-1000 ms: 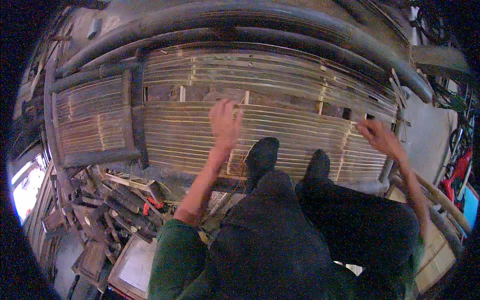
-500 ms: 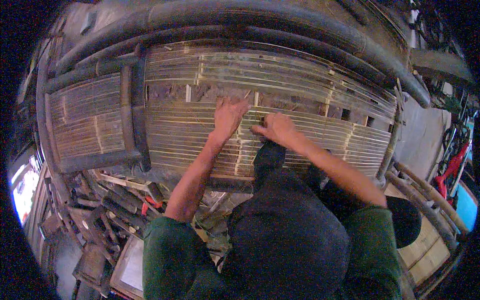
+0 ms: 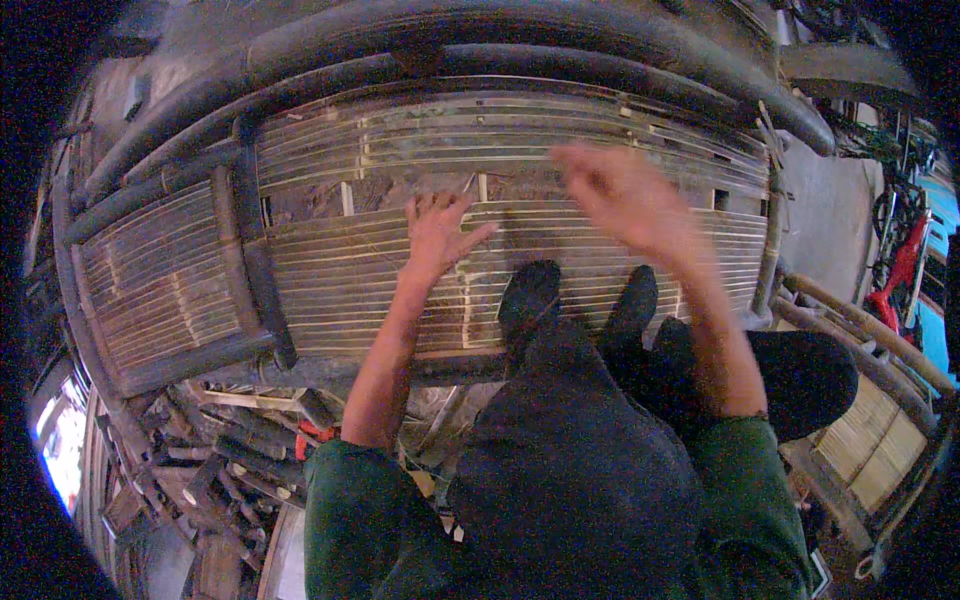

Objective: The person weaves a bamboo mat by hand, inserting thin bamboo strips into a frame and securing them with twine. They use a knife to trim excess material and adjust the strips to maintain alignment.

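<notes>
Below me lies a wide panel of thin bamboo slats [image 3: 350, 270] in a frame of dark, thick poles. A gap runs lengthwise through it, crossed by pale short pieces, one being a light crosspiece [image 3: 483, 188]. My left hand [image 3: 437, 235] rests on the slats at the edge of this gap, fingers spread and thumb out to the right. Beside its fingertips a thin sliver [image 3: 468, 183] sticks up. Over the gap further right, my right hand [image 3: 625, 200] is raised above the slats, smeared by motion, so its fingers cannot be made out.
Thick dark poles [image 3: 480, 35] border the far side. A smaller slatted section [image 3: 165, 275] adjoins on the left. Cut bamboo lengths [image 3: 250, 455] lie heaped at the lower left. My dark-covered legs [image 3: 540, 300] reach onto the panel. A red object [image 3: 905, 265] stands at the right.
My right hand has lifted from the slats near my left hand and swung away, up and to the right. My left hand stays by the gap, its fingers now spread wider.
</notes>
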Motion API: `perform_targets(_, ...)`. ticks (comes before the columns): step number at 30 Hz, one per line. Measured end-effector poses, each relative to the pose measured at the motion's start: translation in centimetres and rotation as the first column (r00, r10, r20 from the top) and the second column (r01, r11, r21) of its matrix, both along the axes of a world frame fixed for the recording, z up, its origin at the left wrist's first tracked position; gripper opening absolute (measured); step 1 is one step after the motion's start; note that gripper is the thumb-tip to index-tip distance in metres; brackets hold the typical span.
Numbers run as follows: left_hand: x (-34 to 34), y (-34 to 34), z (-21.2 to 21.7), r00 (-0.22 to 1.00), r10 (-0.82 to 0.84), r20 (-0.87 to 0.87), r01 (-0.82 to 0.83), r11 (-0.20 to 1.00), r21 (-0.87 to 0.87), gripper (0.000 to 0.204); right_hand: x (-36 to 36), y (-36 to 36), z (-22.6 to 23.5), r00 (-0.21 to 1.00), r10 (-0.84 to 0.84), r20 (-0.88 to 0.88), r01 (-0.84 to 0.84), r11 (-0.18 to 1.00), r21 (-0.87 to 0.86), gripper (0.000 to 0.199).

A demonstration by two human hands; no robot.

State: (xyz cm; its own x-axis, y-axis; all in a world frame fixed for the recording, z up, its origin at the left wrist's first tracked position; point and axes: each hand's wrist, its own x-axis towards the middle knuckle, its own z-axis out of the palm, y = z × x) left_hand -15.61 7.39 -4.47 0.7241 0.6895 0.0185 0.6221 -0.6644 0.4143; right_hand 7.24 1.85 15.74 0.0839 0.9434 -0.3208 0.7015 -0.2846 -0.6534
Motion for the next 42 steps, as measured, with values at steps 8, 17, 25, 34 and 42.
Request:
perform_targets(8, 2.2, 0.6, -1.9, 0.985, 0.169, -0.024, -0.171, 0.969, -0.179, 0.033, 0.8, -0.6, -11.4, 0.842, -0.120, 0.526, 0.109, 0.993, 0.052, 0.028)
perform_targets(17, 1.6, 1.4, -2.8, 0.947, 0.075, -0.313, -0.162, 0.951, -0.263, 0.039, -8.6, 1.3, -20.9, 0.930, -0.330, 0.160, 0.329, 0.944, 0.030, 0.027)
perform_targets(25, 3.5, 1.5, -3.5, 0.963, 0.153, -0.220, -0.215, 0.931, -0.294, 0.039, -5.5, -0.1, -26.7, 0.350, -0.772, -0.530, 0.363, 0.633, -0.683, 0.043)
perform_targets(34, 1.0, 1.2, -3.4, 0.971, 0.204, -0.125, -0.234, 0.918, -0.321, 0.039, 10.0, 0.9, 4.8, 0.923, -0.372, -0.102, 0.379, 0.923, 0.061, 0.036)
perform_targets(42, 1.8, 1.1, -2.4, 0.953, 0.280, -0.117, -0.303, 0.883, -0.357, 0.035, 18.5, 1.3, 2.1, 0.692, -0.300, 0.657, -0.056, 0.885, 0.463, 0.035)
